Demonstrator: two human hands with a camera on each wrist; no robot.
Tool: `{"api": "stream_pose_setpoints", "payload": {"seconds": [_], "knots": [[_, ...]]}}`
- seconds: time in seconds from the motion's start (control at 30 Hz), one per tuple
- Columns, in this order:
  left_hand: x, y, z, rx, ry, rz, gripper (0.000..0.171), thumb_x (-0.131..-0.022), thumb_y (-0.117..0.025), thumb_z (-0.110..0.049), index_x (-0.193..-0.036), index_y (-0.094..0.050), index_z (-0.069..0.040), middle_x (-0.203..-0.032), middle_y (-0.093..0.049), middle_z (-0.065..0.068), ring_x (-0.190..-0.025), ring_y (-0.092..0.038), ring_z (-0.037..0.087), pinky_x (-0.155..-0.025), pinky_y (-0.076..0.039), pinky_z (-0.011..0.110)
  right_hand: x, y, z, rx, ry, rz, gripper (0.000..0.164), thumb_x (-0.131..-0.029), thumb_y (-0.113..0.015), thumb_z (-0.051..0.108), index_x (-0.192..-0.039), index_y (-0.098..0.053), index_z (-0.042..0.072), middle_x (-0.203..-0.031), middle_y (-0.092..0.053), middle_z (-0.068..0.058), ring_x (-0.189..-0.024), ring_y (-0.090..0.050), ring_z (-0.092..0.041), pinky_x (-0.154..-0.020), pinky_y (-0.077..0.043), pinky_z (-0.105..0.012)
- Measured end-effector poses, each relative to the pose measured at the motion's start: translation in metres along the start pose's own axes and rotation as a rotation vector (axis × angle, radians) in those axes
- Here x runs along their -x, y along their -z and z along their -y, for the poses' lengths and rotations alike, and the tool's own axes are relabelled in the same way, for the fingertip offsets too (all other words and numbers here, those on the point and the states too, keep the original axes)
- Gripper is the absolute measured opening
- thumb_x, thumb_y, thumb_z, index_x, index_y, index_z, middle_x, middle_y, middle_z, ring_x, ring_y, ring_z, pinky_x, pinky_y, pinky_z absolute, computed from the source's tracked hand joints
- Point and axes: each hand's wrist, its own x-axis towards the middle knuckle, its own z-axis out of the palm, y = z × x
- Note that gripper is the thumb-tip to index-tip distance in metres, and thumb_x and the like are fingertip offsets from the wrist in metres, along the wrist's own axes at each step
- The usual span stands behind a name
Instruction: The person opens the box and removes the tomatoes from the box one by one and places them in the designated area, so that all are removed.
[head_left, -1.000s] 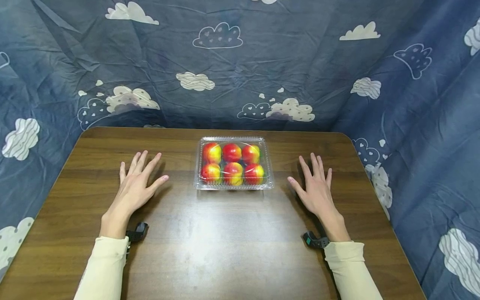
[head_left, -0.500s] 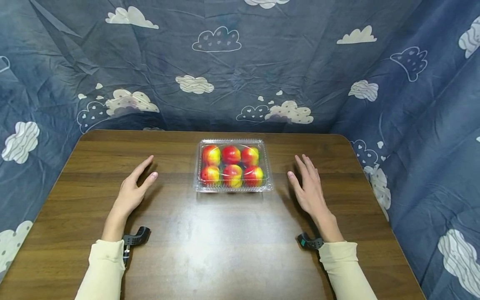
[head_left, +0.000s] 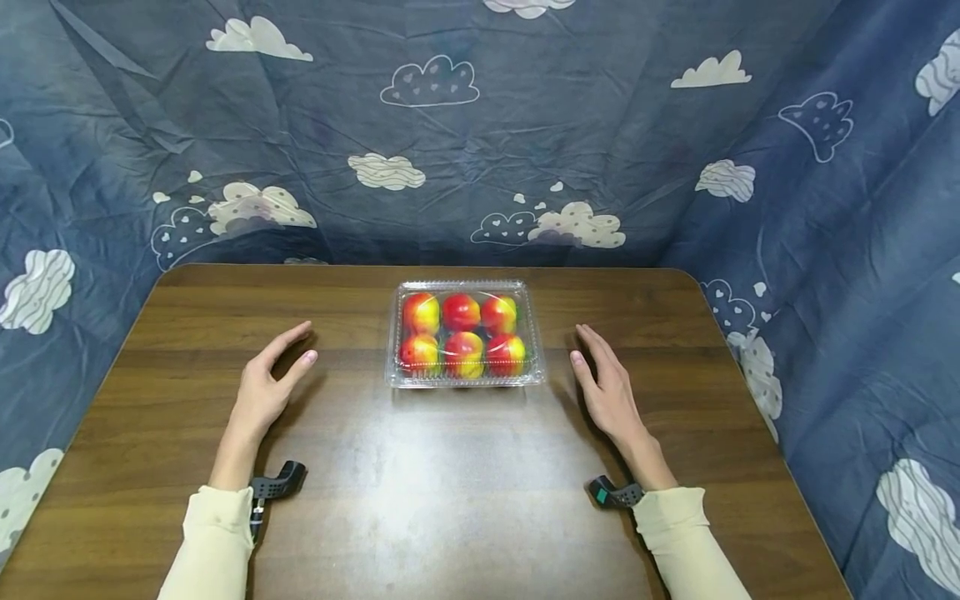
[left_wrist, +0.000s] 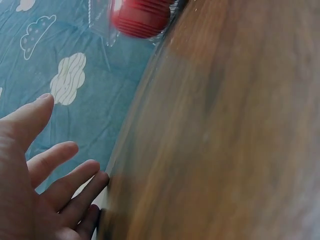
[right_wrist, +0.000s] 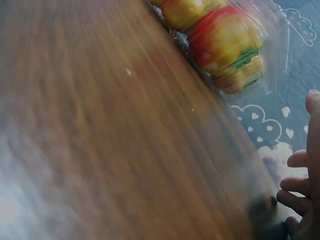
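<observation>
A clear plastic clamshell box (head_left: 396, 375) lies at the far middle of the table. Through its lid show several red-and-yellow round fruits (head_left: 464, 352), set in two rows. To the left of the box is my left hand (head_left: 262, 387), thumb and fingers spread apart, holding nothing. My right hand (head_left: 611, 396) is on the other side, nearer the box, with its thumb towards it and its palm free. In the left wrist view, a red fruit (left_wrist: 142, 19) appears past the thumb. The right wrist view has fruits (right_wrist: 227, 42) behind the plastic, beside the fingers (right_wrist: 297, 186).
The brown wooden table (head_left: 450, 517) extends under both arms. Behind it and at both sides hangs a blue cloth (head_left: 600, 108) printed with clouds. Black wrist cameras (head_left: 281, 481) sit on the inner side of each wrist, by pale sleeves.
Both hands have turned from palm-down with spread fingers to more thumb-up. The right hand has moved a little left towards the box. The box has stayed on the table.
</observation>
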Motion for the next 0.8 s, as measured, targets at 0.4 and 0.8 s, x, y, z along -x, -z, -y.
{"api": "stream_pose_setpoints", "payload": {"seconds": [0.4, 0.8], "knots": [[-0.004, -0.026, -0.009, 0.121, -0.032, -0.008, 0.046, -0.101, -0.070, -0.011, -0.146, -0.061, -0.007, -0.143, -0.065, 0.018, -0.135, -0.058, 0.037, -0.117, -0.038, 0.018, 0.002, -0.008, 0.003, -0.029, 0.007, -0.006, 0.052, -0.112, -0.049, 0.031, -0.158, -0.046, 0.007, -0.163, -0.046, -0.015, -0.152, -0.041, -0.035, -0.124, -0.032, -0.059], [-0.004, -0.061, -0.025, 0.252, -0.040, 0.025, 0.041, -0.102, -0.069, -0.012, -0.142, -0.063, -0.004, -0.137, -0.068, 0.021, -0.131, -0.062, 0.037, -0.117, -0.046, 0.036, 0.001, -0.021, 0.014, -0.051, -0.028, -0.039, 0.051, -0.112, -0.050, 0.033, -0.158, -0.047, 0.011, -0.161, -0.049, -0.012, -0.150, -0.045, -0.033, -0.124, -0.034, -0.056]]}}
